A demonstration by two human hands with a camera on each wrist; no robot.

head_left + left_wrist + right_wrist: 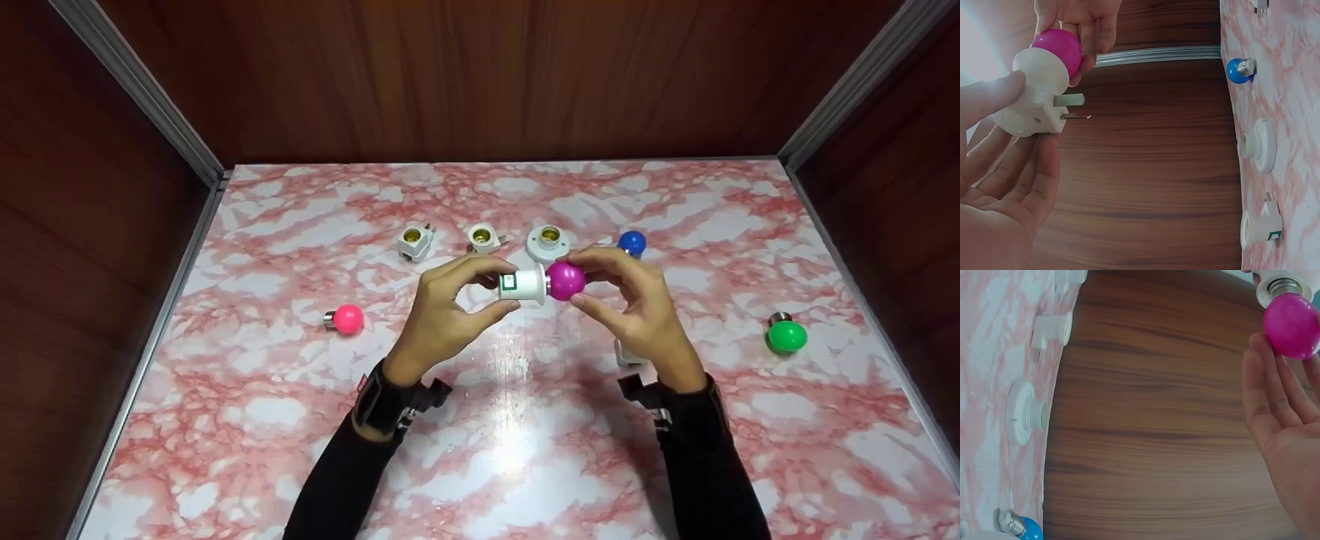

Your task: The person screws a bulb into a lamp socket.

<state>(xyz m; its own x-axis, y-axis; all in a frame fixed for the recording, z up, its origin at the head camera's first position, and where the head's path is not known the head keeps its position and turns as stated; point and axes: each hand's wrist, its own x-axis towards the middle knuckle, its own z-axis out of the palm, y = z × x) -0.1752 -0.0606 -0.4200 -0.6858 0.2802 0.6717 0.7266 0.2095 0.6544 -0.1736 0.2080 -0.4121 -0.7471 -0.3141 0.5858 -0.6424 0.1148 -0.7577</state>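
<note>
My left hand (450, 304) grips a white plug-in bulb socket (523, 285) between thumb and fingers. Two flat prongs (1075, 100) stick out of its side in the left wrist view. With my right hand (634, 300) I pinch a magenta light bulb (566, 280) by its round globe. The bulb's metal screw base (1284, 287) sits at the socket's mouth, part of its thread still showing in the right wrist view. Both things are held up above the table, in line with each other.
Behind the hands stand two white plug-in sockets (414, 241) (484, 238) and a round-based socket (548, 244). A blue bulb (632, 242) lies beyond my right hand, a pink bulb (348, 319) left, a green bulb (787, 336) right. My right hand partly covers another white piece (628, 354).
</note>
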